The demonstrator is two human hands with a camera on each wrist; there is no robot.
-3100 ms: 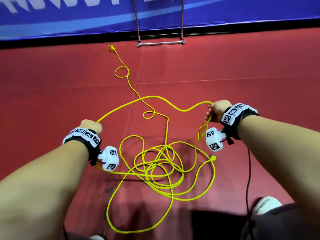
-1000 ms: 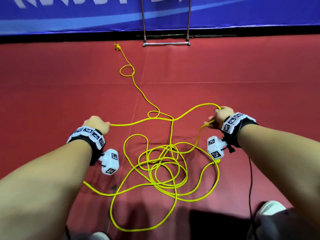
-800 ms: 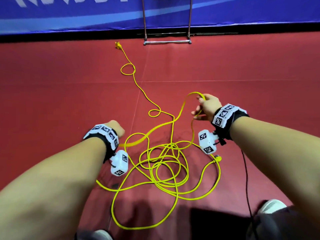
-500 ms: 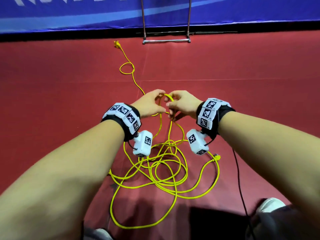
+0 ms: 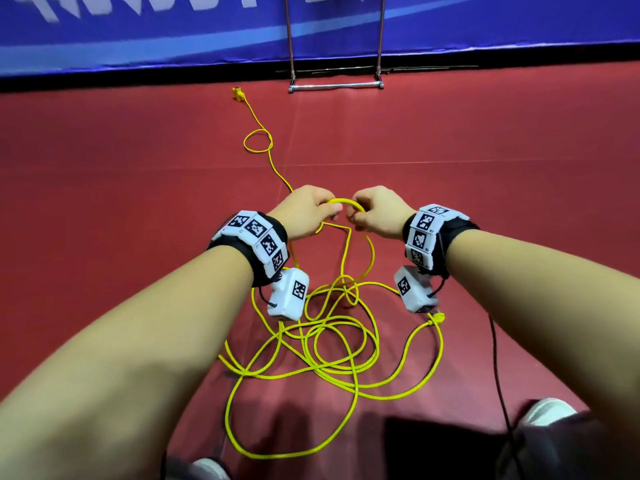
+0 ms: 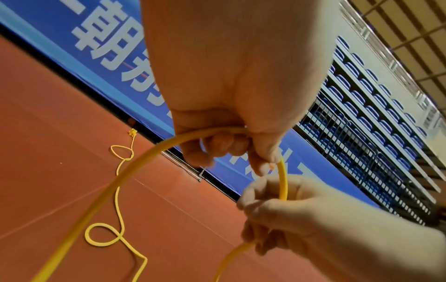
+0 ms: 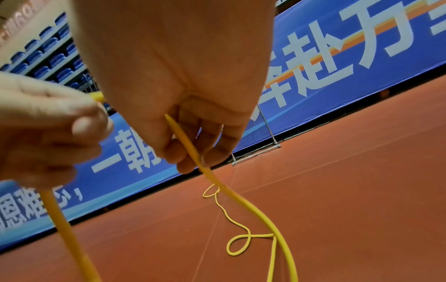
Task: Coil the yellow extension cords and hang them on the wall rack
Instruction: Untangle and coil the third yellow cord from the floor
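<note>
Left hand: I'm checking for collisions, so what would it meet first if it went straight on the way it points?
Probably the right hand: the left hand points toward it, a short arc of yellow cord between them.

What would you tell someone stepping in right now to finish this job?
Left hand and right hand each grip the yellow cord, an arch of it between them. Most of the cord lies tangled on the red floor below; one strand runs to the far plug near the metal stand. Done: a first loop at most. Left: coil the rest, then hang it; no wall rack is identifiable.
</note>
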